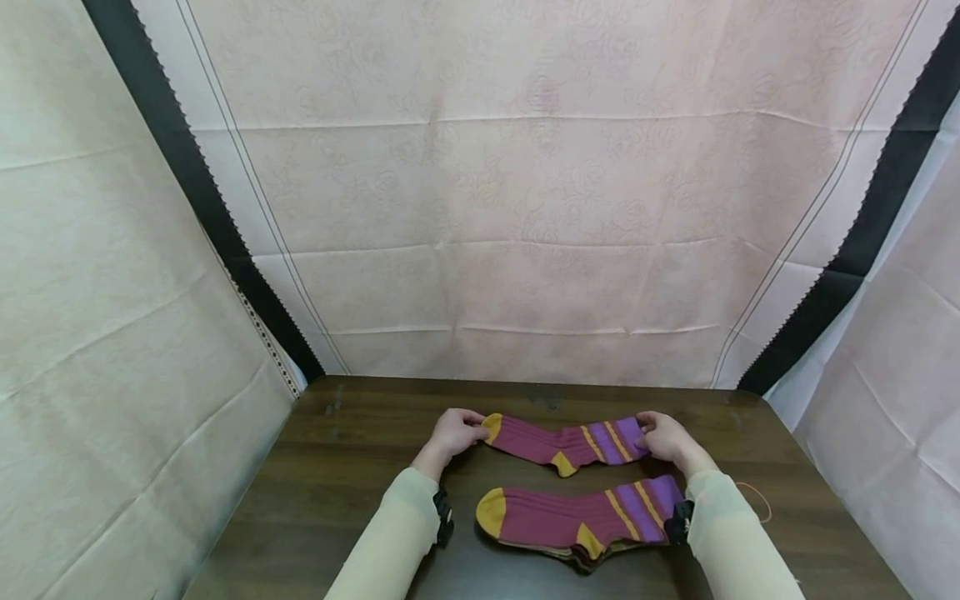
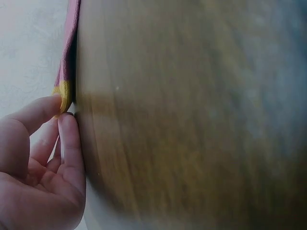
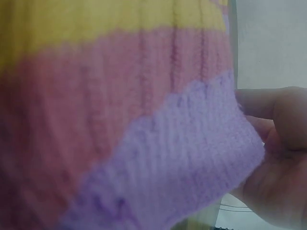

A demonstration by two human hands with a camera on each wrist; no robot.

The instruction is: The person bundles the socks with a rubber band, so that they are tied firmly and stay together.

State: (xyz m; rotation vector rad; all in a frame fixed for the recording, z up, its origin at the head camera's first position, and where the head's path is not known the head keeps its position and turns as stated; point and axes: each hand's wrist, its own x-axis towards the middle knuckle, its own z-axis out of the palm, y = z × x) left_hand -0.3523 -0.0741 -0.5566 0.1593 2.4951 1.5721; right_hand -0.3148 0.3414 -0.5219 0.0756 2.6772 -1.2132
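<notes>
A maroon sock [image 1: 528, 440] with a yellow toe and heel and a purple, yellow-striped cuff lies across the far part of the table. At its toe, my left hand [image 1: 452, 433] pinches the yellow tip [image 2: 65, 96] between thumb and fingers. My right hand [image 1: 667, 437] grips the purple cuff at the other end. Nearer to me lies a matching sock [image 1: 555, 515], flat on top of other darker layers whose edges show below it. A striped cuff [image 3: 163, 139] fills much of the right wrist view; I cannot tell which sock it belongs to.
The brown wooden table [image 1: 337, 500] carries the socks. Pale cloth [image 1: 525, 250] hangs behind it and on both sides, with black bands at the corners. By the right sleeve [image 1: 738, 533] a thin orange loop [image 1: 765, 504] shows.
</notes>
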